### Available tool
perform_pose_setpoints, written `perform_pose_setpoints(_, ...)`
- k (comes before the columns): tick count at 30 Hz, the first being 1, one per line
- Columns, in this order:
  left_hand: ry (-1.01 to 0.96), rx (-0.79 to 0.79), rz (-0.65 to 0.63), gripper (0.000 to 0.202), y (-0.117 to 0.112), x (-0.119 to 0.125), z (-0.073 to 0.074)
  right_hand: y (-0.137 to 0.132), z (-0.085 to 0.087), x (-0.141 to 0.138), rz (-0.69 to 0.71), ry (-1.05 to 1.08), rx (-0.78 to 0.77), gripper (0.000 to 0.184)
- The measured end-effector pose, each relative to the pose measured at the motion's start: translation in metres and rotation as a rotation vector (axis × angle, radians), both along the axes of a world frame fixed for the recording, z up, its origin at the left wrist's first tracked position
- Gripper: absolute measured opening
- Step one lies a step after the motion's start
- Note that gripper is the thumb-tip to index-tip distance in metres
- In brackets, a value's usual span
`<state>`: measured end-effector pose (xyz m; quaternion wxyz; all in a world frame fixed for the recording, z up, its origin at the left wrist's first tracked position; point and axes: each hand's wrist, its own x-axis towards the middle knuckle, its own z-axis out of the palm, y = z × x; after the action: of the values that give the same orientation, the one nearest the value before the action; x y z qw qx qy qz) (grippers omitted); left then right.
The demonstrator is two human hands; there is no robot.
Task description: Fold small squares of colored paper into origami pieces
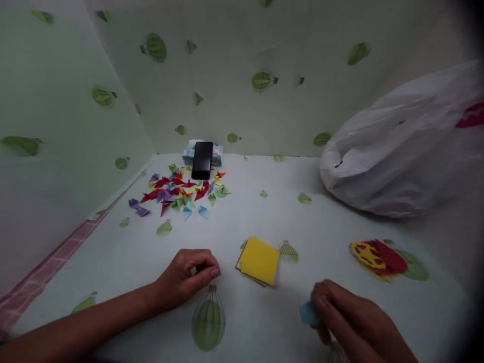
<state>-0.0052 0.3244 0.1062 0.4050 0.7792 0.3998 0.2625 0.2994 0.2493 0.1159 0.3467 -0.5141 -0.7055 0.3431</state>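
My left hand (187, 277) rests on the pale green cloth with its fingers curled into a loose fist, and nothing shows in it. My right hand (346, 315) lies low at the right with its fingers pressed on a small light blue paper piece (308, 313). Between the hands sits a stack of square coloured papers (259, 260) with a yellow sheet on top. Further back lies a pile of several small folded paper shapes (179, 192) in red, purple, blue, green and orange.
A black phone (201, 160) leans on a small tissue box (218, 154) against the back wall. A large white plastic bag (408, 141) fills the right side. A red and yellow printed balloon (374, 256) marks the cloth at the right. Cloth walls rise at left and back.
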Motion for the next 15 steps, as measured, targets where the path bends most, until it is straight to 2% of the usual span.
perform_pose_setpoints(3, -0.048, 0.000, -0.102, 0.022, 0.013, 0.019, -0.018, 0.041, 0.010, -0.012, -0.030, -0.034, 0.090, 0.038)
perform_pose_setpoints(6, -0.074, 0.013, -0.184, 0.021, 0.015, 0.024, -0.024, 0.072, 0.001, -0.016, -0.076, -0.058, 0.101, 0.039)
perform_pose_setpoints(7, -0.090, 0.006, -0.165, 0.021, 0.015, 0.023, -0.025, 0.079, -0.005, -0.015, -0.092, -0.053, 0.094, 0.038)
perform_pose_setpoints(11, -0.107, -0.019, -0.070, 0.021, 0.012, 0.015, -0.028, 0.086, -0.027, -0.005, -0.245, -0.045, 0.126, 0.036)
perform_pose_setpoints(15, -0.102, 0.014, -0.110, 0.021, 0.010, 0.014, -0.028, 0.078, -0.041, 0.003, -0.204, -0.186, 0.410, 0.018)
